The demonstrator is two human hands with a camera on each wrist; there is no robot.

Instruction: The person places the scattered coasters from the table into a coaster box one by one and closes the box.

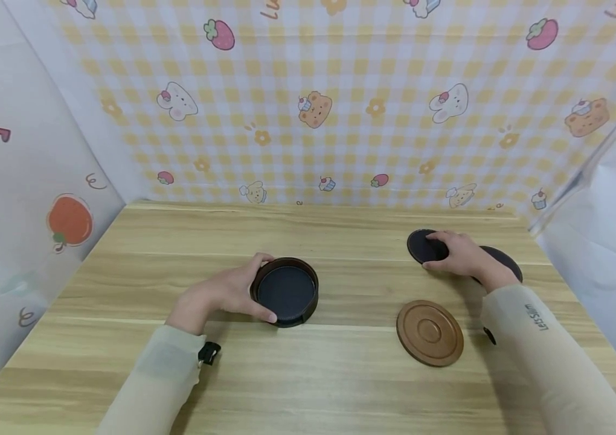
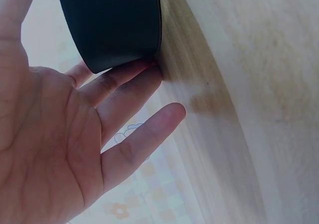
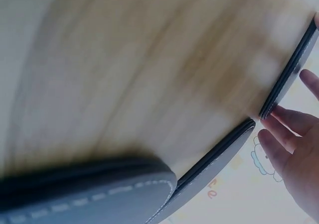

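1. Your left hand (image 1: pixel 223 291) is grasping the holder (image 1: pixel 314 300) from its left side, the thumb curling along the near edge and fingers reaching around the back. The holder is standing upright, mouth up, near the middle of the table (image 1: pixel 330 374).
2. Your right hand (image 1: pixel 462 254) is grasping the far disc (image 1: pixel 422 246) by its edge, thumb on the near side and fingers opposite. That disc is lying at the table's right, well apart from the holder.
3. As for what is done, the holder is showing a dark round surface inside; you cannot be sure from here whether a disc is lying there or the bare floor is showing.
4. As for what is left, you are seemingly partway: the second disc (image 1: pixel 506 261) is lying partly hidden beneath your right wrist, and the brown disc (image 1: pixel 430 333) is resting flat nearer you, both outside the holder.
5. In the right wrist view, a stitched disc (image 3: pixel 94 204) is filling the near corner; which one it is, the pictures are not telling.
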